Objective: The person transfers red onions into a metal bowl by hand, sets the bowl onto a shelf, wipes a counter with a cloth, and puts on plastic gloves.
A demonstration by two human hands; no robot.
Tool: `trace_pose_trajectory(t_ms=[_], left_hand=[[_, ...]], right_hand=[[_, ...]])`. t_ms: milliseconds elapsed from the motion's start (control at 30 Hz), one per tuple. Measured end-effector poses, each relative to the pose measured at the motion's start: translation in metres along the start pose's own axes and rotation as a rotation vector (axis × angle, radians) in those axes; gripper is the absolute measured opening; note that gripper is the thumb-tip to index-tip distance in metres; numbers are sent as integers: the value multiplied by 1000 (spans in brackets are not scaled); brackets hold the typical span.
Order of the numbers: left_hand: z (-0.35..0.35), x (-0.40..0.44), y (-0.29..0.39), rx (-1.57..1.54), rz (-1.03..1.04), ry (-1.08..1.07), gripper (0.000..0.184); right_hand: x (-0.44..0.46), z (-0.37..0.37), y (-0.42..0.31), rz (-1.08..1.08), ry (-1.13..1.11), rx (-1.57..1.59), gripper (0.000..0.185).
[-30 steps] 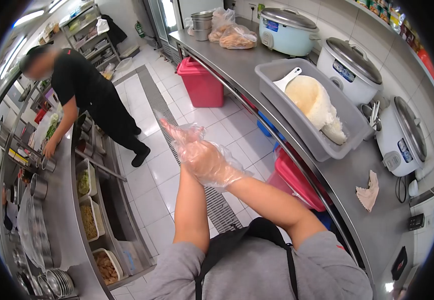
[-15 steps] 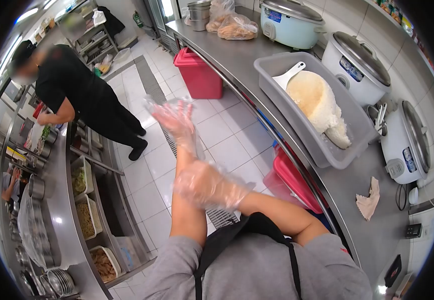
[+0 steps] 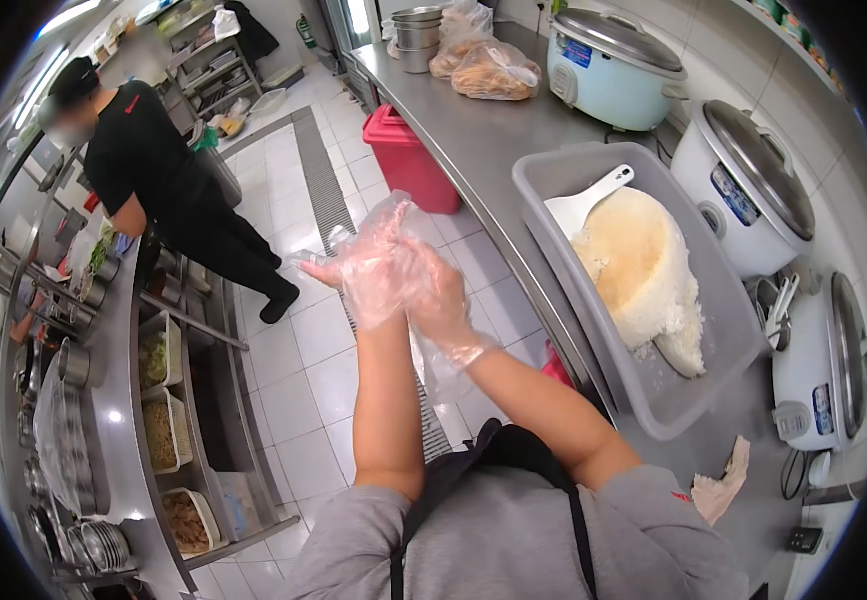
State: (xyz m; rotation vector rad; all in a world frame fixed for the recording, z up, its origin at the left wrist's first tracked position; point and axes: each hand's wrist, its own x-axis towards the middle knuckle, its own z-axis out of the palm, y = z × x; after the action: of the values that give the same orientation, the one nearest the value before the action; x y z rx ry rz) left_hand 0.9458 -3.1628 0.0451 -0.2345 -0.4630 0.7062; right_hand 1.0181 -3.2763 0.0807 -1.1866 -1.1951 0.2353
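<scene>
Both my hands wear loose, clear plastic gloves and meet in front of me over the floor. My left hand (image 3: 366, 272) is stretched out, its thumb pointing to the left and its fingers partly covered by crumpled plastic film. Against its right side, my right hand (image 3: 440, 292) is closed on the clear plastic glove (image 3: 394, 238) around the left hand's fingers. On the counter to the right, a grey tub (image 3: 644, 405) holds a mound of cooked rice (image 3: 644, 265) with a browned patch. A white rice paddle (image 3: 594, 200) leans inside the tub beside the rice.
Rice cookers (image 3: 614, 75) line the right-hand steel counter (image 3: 464, 125), near bagged food (image 3: 496, 72) and a crumpled cloth (image 3: 722, 480). A red bin (image 3: 409, 160) stands below. At left, a person in black (image 3: 159, 170) works by a counter with food containers (image 3: 159, 435) underneath.
My right hand has moved from the left forearm up to the left hand and grips its glove. The view has shifted slightly, and the co-worker's arm has lowered.
</scene>
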Motion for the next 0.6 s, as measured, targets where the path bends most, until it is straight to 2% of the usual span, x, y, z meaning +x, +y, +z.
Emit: trace_pose_trajectory(t_ms=[33,100,133,200,300,367,400,433,500,567,600], left_hand=[[7,5,-6,185,155,85,131],[70,23,-78,473,789,218,118],[75,26,-84,558,858,138,112],[85,29,-86,724,993,-26,102],[110,19,-89,1168,1102,-231,91],[123,14,-80,2025,1325,-203,85],[134,15,-81,2319,1407,-132,82],[145,17,-83,2597,1511,-61,80],[176,29,-97,2827,1774,190,77],[180,32,-81,2861,1741,456,76],[176,31,-73,2895,1691,573,76]], right_hand=[[9,-11,-7,110,-91,-152,30],[14,-21,12,56,-307,-341,16],[13,-18,23,23,-413,-432,10],[-16,-5,33,156,-463,-135,8],[-19,-6,9,-78,-572,-5,9],[-23,-7,19,69,-861,34,19],[-27,-7,27,145,-995,52,24],[-44,-7,37,63,-967,-73,29],[-76,-4,47,-98,-902,-321,38],[-59,-3,27,-46,-354,-196,52],[-42,-1,9,-80,-275,-126,59]])
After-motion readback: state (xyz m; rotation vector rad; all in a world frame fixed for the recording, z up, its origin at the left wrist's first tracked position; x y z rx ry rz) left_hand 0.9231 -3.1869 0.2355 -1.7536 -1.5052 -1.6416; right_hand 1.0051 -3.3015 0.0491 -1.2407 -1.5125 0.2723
